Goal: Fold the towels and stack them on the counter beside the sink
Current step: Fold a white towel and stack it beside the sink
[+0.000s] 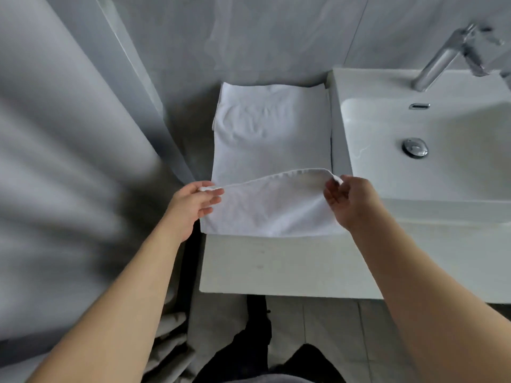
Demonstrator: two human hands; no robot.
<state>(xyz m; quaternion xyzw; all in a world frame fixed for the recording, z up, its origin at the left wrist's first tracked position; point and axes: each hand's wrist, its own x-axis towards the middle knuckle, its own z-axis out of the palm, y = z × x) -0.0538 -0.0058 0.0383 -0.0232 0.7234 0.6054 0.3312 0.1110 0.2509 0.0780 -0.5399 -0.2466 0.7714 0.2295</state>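
Observation:
A white towel (pixel 272 139) lies spread on the counter (pixel 276 261) left of the sink (pixel 431 161), reaching back to the wall. Its near end is lifted and doubled over the flat part. My left hand (pixel 190 205) pinches the near left corner of that lifted edge. My right hand (pixel 351 200) pinches the near right corner, close to the sink's rim. The raised hem arches between the two hands above the towel's middle. I cannot tell whether one or more towels lie underneath.
A chrome tap (pixel 442 59) stands at the back of the sink, and a drain plug (pixel 414 147) sits in the basin. A pale curtain (pixel 69 161) hangs along the left. Tiled wall runs behind. Grey cloth (pixel 171 346) lies on the floor below.

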